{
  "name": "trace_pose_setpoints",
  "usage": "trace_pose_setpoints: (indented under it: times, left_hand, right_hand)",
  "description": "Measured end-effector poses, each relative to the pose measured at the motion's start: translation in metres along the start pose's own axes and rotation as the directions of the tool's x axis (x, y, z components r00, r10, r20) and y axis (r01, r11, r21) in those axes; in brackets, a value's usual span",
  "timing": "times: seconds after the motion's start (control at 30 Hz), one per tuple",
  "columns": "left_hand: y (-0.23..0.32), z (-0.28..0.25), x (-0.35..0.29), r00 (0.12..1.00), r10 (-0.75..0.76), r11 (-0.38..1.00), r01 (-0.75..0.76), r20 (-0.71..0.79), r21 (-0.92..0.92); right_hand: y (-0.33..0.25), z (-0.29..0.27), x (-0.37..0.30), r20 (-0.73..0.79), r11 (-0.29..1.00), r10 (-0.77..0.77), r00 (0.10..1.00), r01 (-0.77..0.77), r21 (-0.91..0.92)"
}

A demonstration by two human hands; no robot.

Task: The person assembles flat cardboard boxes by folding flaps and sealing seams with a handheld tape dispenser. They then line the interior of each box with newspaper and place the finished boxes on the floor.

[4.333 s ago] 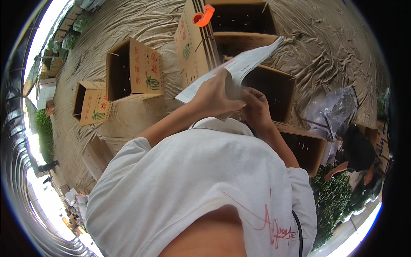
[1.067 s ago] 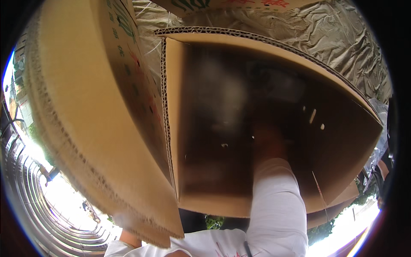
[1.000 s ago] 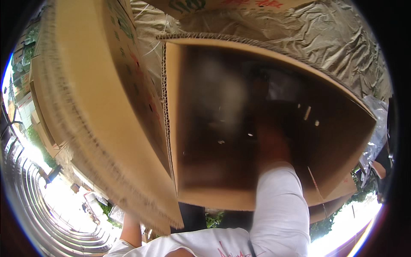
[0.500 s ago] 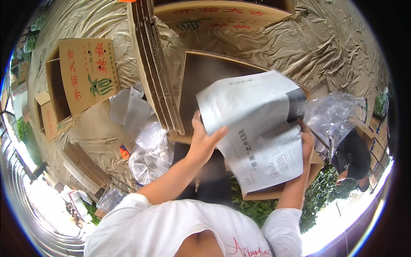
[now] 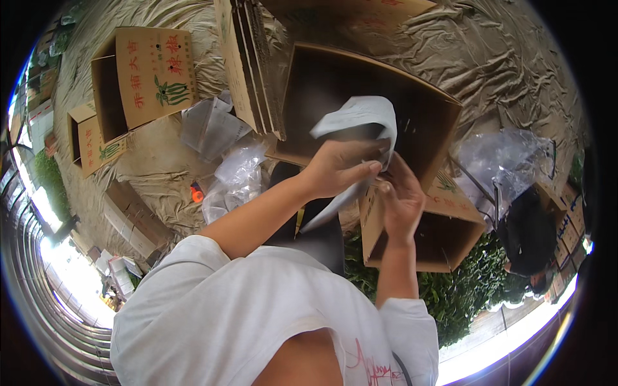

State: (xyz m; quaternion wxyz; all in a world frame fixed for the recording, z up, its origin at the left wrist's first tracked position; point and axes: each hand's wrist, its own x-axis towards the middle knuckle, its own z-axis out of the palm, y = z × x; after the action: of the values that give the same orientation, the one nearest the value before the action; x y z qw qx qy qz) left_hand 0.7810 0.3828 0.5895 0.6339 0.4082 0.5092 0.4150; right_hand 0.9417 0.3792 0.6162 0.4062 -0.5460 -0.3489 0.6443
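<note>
- Gripping a crumpled white paper sheet [image 5: 360,125], the left hand [image 5: 338,168] closes on its upper fold; the right hand [image 5: 400,202] pinches the lower edge.
- Paper looks light, limp, tearable (best held by edges).
- Beyond both hands: open brown cardboard box [image 5: 309,83].
- Right: clear plastic bag [image 5: 505,157]; below, green leaves [image 5: 450,296].

Both arms raised forward, left hand [image 5: 338,168] and right hand [image 5: 400,201] closed together.

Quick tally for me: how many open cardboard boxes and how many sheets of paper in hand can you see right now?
Open cardboard boxes: 4 (big dark one, one below the hands, two at far left)
Paper sheets in hand: 1
Total: 5
</note>
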Motion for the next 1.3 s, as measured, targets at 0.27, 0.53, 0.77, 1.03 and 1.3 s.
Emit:
trace_pose_setpoints:
  times: [0.27, 0.53, 0.77, 1.03, 1.3]
  left_hand:
    - [0.024, 0.008, 0.011, 0.979, 0.148, 0.972, -0.171, 0.141, 0.164]
    - [0.03, 0.005, 0.01, 0.98, 0.097, 0.987, -0.116, 0.176, 0.107]
    - [0.026, 0.005, 0.018, 0.96, 0.261, 0.945, -0.275, 0.099, 0.175]
    - [-0.012, -0.005, 0.026, 0.983, 0.107, 0.924, -0.044, -0.148, 0.38]
    - [-0.064, -0.053, 0.063, 0.777, -0.449, 0.767, 0.588, -0.441, 0.256]
  right_hand:
    - [-0.006, -0.016, -0.001, 0.0, 0.934, 0.243, 0.97, -0.234, 0.269]
    - [0.019, -0.029, 0.005, 0.162, 0.867, 0.128, 0.978, -0.19, 0.461]
    - [0.016, -0.018, 0.011, 0.144, 0.84, 0.195, 0.97, -0.241, 0.486]
    - [-0.002, -0.018, 0.036, -0.114, 0.994, 0.105, 0.988, -0.101, 0.048]
    - [-0.01, -0.234, 0.08, -0.318, 0.401, -0.428, 0.846, -0.138, -0.906]
